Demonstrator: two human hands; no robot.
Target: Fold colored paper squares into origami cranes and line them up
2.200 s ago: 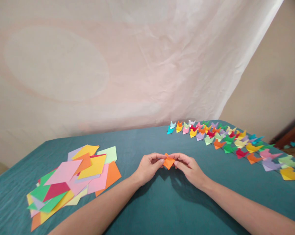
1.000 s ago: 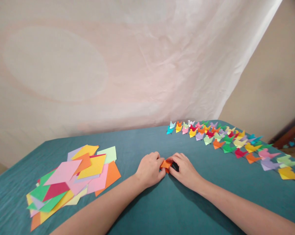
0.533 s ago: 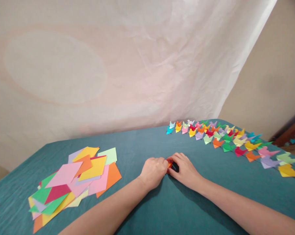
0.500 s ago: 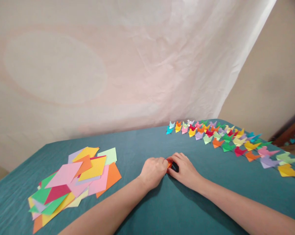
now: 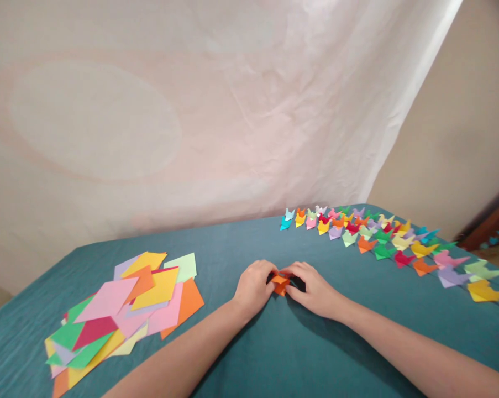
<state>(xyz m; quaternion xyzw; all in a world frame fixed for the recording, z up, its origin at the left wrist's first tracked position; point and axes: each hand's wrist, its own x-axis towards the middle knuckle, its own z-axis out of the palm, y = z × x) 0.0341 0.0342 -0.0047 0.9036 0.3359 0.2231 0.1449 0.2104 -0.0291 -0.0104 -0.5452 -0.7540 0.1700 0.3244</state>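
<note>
A small piece of folded orange paper (image 5: 280,284) sits between my two hands, low over the cloth near the middle of the table. My left hand (image 5: 255,284) pinches its left side, thumb in front and fingers behind. From the other side my right hand (image 5: 313,288) grips the right edge between thumb and forefinger. Parts of the paper are covered by the fingertips, so its full shape cannot be made out.
Loose coloured paper squares (image 5: 108,301) lie in an overlapping pile to the left. Rows of small folded paper birds (image 5: 384,236) stand at the back right. A teal cloth (image 5: 236,359) covers the table, and a pale fabric sheet (image 5: 232,110) hangs behind it.
My hands have moved slightly apart, and more of the orange folded paper shows between them. The left hand's fingers have opened out from a tighter curl into a pinch.
</note>
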